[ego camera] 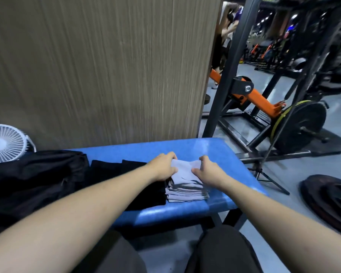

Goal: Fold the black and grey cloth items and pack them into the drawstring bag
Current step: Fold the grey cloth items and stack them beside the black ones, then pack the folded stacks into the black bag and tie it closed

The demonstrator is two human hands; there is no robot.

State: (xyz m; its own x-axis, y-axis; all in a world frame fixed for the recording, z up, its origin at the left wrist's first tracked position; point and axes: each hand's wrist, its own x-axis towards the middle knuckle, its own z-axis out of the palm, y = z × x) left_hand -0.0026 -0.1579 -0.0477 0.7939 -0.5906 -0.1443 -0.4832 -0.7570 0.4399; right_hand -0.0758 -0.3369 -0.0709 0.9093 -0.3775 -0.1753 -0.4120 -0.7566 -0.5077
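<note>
Hands meet over a grey cloth (183,166) on a blue padded bench (215,152): the left hand (164,166) and right hand (208,170) each curl their fingers round an edge of the topmost piece, thumbs pressed onto its surface. That piece lies on a stack of folded grey cloths (187,191), layered edges showing toward the viewer, near the bench's right front corner. Just beside the stack, to its left, lie folded black cloths (114,168), and farther left a larger heap of dark fabric (32,178) covers the bench end; whether this heap is the drawstring bag cannot be told. A white fan (4,143) stands behind the heap, against a wood-grain panel (106,66). On the floor to the right, an orange-and-black gym machine (252,95) carries 1 black weight plate (301,127).
</note>
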